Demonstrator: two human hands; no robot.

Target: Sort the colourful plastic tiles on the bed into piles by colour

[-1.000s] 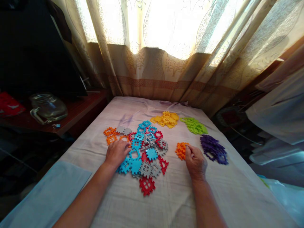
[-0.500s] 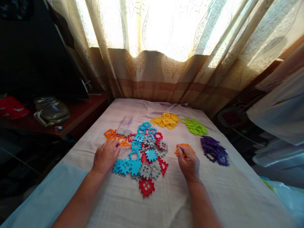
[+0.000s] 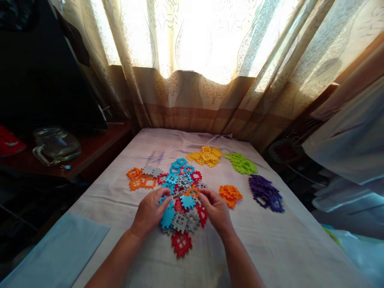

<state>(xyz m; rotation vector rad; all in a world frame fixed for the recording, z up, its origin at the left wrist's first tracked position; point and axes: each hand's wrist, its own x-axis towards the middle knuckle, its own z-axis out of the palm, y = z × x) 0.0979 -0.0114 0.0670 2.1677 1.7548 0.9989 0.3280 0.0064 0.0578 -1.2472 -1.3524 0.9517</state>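
Observation:
My left hand [image 3: 151, 210] is over the left side of the mixed pile, its thumb and fingers apart above the blue interlocking tiles [image 3: 167, 217]. No tile shows in its grasp. Across the pile, my right hand [image 3: 216, 210] pinches the edge of an orange interlocking tile [image 3: 191, 192]. Under and between both hands lie red tiles [image 3: 181, 244], grey tiles [image 3: 180, 221] and more blue ones, overlapping each other. An orange stack [image 3: 230, 195] sits just right of my right hand. Farther left are loose orange tiles [image 3: 136, 183] beside grey ones [image 3: 152, 171].
Yellow [image 3: 206, 156], green [image 3: 241, 163] and purple [image 3: 265, 193] tile piles lie along the back and right of the cloth-covered surface [image 3: 126, 212]. A glass jug [image 3: 57, 146] stands on a side table at left. A curtain [image 3: 192, 96] hangs behind.
Both hands have moved inward over the mixed pile. The right hand has left the orange stack, and an orange tile is now at its fingertips. The view has shifted slightly.

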